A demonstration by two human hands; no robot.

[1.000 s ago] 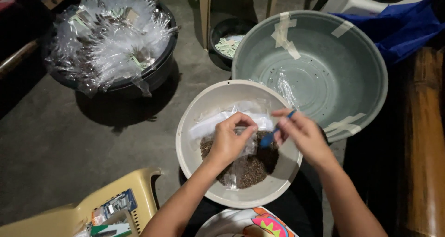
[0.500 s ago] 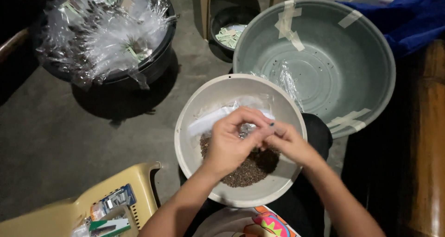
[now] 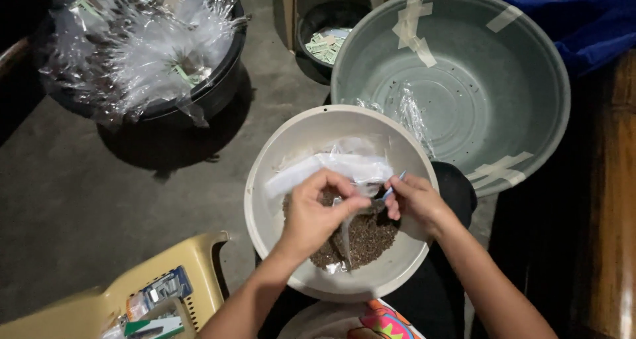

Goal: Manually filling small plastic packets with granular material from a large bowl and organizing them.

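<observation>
Concrete floor underfoot; over the cream basin of dark seeds, left hand pinches a small clear plastic bag, right hand fingers closed on a blue scoop, grey taped basin just behind.

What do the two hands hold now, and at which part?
The left hand pinches a small clear plastic bag at its top edge. The right hand holds a thin blue tool by its end.
</observation>
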